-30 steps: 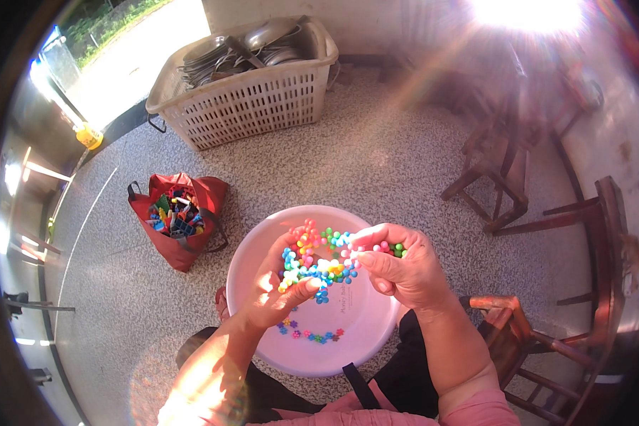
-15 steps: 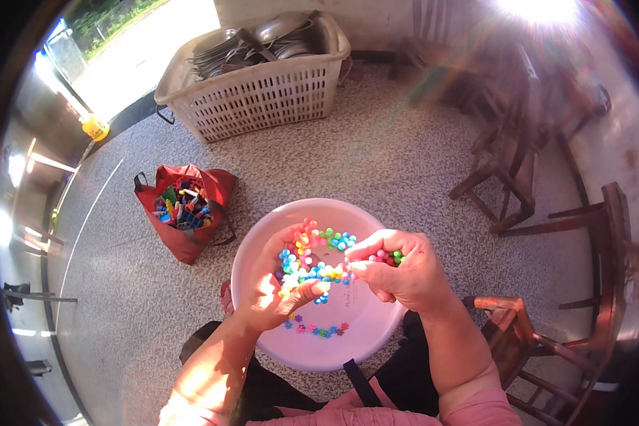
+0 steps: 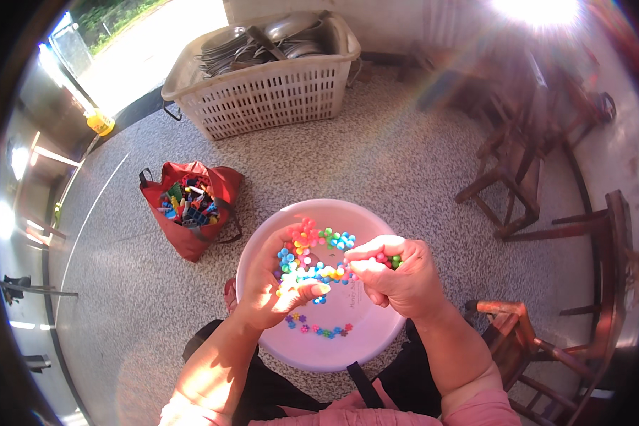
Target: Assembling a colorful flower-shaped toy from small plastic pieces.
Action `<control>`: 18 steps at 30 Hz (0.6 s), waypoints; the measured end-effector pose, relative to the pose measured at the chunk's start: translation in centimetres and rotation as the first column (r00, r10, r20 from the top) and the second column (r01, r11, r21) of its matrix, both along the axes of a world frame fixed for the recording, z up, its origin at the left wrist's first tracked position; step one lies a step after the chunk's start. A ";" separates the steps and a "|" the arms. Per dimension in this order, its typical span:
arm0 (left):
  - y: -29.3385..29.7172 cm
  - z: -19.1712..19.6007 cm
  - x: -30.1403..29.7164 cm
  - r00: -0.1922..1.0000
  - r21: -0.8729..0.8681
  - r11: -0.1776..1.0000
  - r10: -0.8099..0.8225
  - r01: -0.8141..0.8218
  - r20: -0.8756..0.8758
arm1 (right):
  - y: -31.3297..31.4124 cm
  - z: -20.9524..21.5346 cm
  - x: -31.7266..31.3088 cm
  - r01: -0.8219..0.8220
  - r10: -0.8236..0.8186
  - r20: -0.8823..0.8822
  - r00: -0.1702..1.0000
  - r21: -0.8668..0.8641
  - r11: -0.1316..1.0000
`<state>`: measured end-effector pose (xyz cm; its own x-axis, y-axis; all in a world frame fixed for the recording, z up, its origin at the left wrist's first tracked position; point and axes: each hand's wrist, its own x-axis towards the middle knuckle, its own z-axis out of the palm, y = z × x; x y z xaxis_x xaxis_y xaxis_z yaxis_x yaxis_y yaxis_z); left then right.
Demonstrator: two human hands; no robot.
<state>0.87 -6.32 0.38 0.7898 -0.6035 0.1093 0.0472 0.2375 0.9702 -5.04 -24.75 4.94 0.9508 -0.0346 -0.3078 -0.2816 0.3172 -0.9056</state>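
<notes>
Over a pink plastic basin (image 3: pixel 373 330), both of my hands hold a chain of small, many-coloured flower-shaped plastic pieces (image 3: pixel 305 274). It curves in an open loop of red, orange, blue, green and yellow. My left hand (image 3: pixel 264 290) is closed round the near left part, with the thumb along the lower stretch. Thumb and forefinger of my right hand (image 3: pixel 405 278) pinch at the chain's right end; what lies between the tips is mostly hidden. Red and green pieces (image 3: pixel 389 260) show within the curled right fingers. More flower-shaped pieces (image 3: pixel 326 332) lie in a row inside the basin.
A red bag (image 3: pixel 179 226) full of coloured toy pieces stands left of the basin. Beyond it is a white slatted basket (image 3: pixel 266 99) of metal plates and pans. Wooden stools (image 3: pixel 500 202) and a wooden chair (image 3: pixel 508 319) stand on the right.
The view has shifted slightly, so the bag and basket sit a little farther right. My right hand has turned slightly at the chain's end. Both hands keep their grip.
</notes>
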 end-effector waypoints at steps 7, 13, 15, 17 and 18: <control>0.0 0.1 0.0 0.995 0.036 0.999 -0.019 0.022 -0.096 | -0.5 -0.1 -0.1 -0.070 0.070 0.007 0.998 -0.079 0.994; -0.1 0.1 0.0 0.993 0.082 0.997 0.004 0.006 -0.117 | -0.1 -0.7 0.1 -0.053 0.060 0.041 0.997 -0.150 0.987; -0.2 -0.3 -0.2 0.987 0.022 1.000 -0.005 0.009 -0.162 | -0.4 -0.8 0.1 -0.077 0.080 0.032 0.996 -0.082 0.994; -0.2 -0.1 -0.2 0.990 0.029 0.999 -0.010 0.014 -0.143 | -0.5 -0.5 0.2 -0.078 0.081 0.036 0.996 -0.081 0.994; -0.1 0.0 -0.2 0.992 0.037 0.999 -0.015 0.020 -0.123 | -0.4 -0.4 0.3 -0.078 0.082 0.041 0.996 -0.080 0.994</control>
